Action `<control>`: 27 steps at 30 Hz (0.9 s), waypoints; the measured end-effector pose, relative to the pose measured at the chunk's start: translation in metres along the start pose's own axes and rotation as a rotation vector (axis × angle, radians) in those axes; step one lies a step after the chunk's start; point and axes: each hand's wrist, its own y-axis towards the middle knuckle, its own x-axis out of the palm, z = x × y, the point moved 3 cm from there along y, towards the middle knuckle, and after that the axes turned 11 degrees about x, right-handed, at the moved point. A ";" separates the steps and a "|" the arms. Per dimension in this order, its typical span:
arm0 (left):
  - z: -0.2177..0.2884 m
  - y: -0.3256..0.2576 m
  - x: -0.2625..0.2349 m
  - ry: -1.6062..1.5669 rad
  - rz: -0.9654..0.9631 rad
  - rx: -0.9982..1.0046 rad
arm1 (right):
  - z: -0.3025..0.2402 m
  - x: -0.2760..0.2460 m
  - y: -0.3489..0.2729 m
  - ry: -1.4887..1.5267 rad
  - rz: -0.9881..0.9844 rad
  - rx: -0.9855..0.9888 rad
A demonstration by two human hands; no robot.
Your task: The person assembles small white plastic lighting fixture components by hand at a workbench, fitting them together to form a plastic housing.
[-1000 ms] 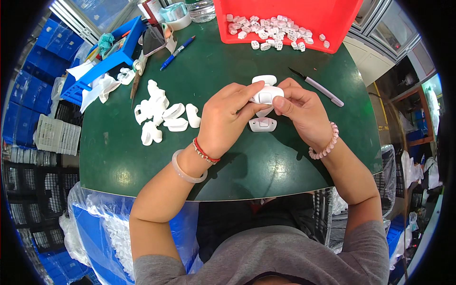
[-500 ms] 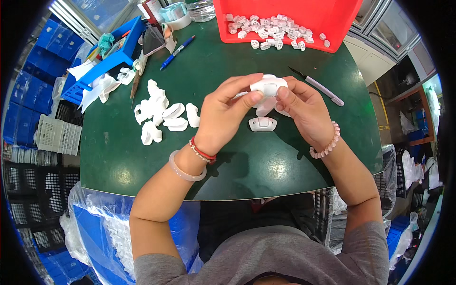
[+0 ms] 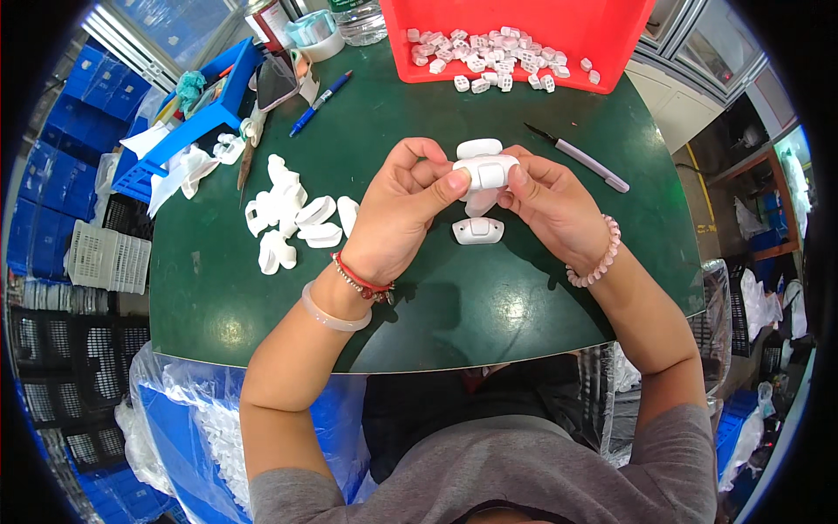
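Observation:
Between both hands, above the green table (image 3: 384,336), I hold a small white plastic housing (image 3: 489,173) with a rounded rectangular panel on its face. The thumb and fingers of my left hand (image 3: 410,188) pinch its left end. My right hand (image 3: 552,196) grips the right end, thumb on the front. Just beyond it shows another white rounded part (image 3: 479,148); whether they touch I cannot tell. Below the held housing, a similar white piece (image 3: 477,230) with small dark holes lies on the table. More pale parts under my fingers are mostly hidden.
Several white curved parts (image 3: 284,205) lie in a heap at the left. A red bin (image 3: 515,22) with many small white pieces stands at the back. A craft knife (image 3: 580,160) lies at the right, a blue pen (image 3: 320,103) and blue basket (image 3: 196,122) at the back left.
The held housing has moved slightly down and left, and my left fingers have lifted partly from its far side. A white part beyond it is now visible. The whole view has shifted a little.

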 end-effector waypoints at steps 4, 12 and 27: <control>0.000 0.000 -0.001 0.057 0.073 -0.024 | 0.001 -0.002 0.000 0.039 -0.004 0.088; 0.008 0.000 -0.001 0.118 0.055 0.022 | -0.006 0.004 -0.003 0.037 0.040 0.063; 0.055 0.003 -0.006 1.617 -0.232 0.078 | -0.016 -0.031 0.008 -1.119 0.266 -0.281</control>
